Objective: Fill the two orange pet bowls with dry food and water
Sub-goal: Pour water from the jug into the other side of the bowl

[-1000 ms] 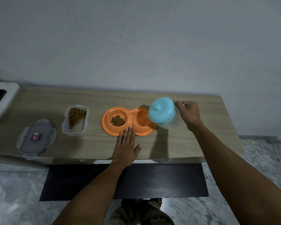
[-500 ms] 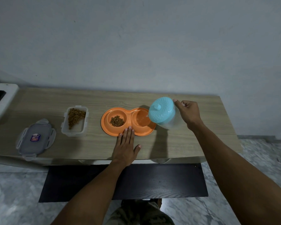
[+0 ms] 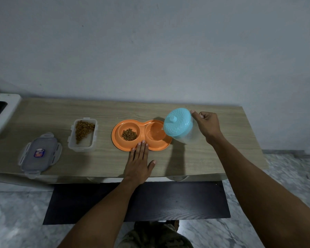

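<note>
An orange double pet bowl (image 3: 118,142) lies on the wooden table (image 3: 195,158). Its left bowl holds brown dry food (image 3: 129,134); its right bowl (image 3: 155,134) has water in it. My right hand (image 3: 207,125) grips a clear jug with a light blue lid (image 3: 177,122), tilted left over the right bowl, and a thin stream of water runs from its spout. My left hand (image 3: 139,162) lies flat on the table with straight fingers, fingertips touching the bowl's near rim.
A clear food container (image 3: 82,136) with dry food stands left of the bowl. Its grey clip lid (image 3: 39,155) lies further left near the table's front edge. A white appliance (image 3: 0,115) sits at the far left. A dark mat (image 3: 141,201) lies on the floor below.
The jug stays tilted over the right bowl and water keeps running in. Both hands hold their places.
</note>
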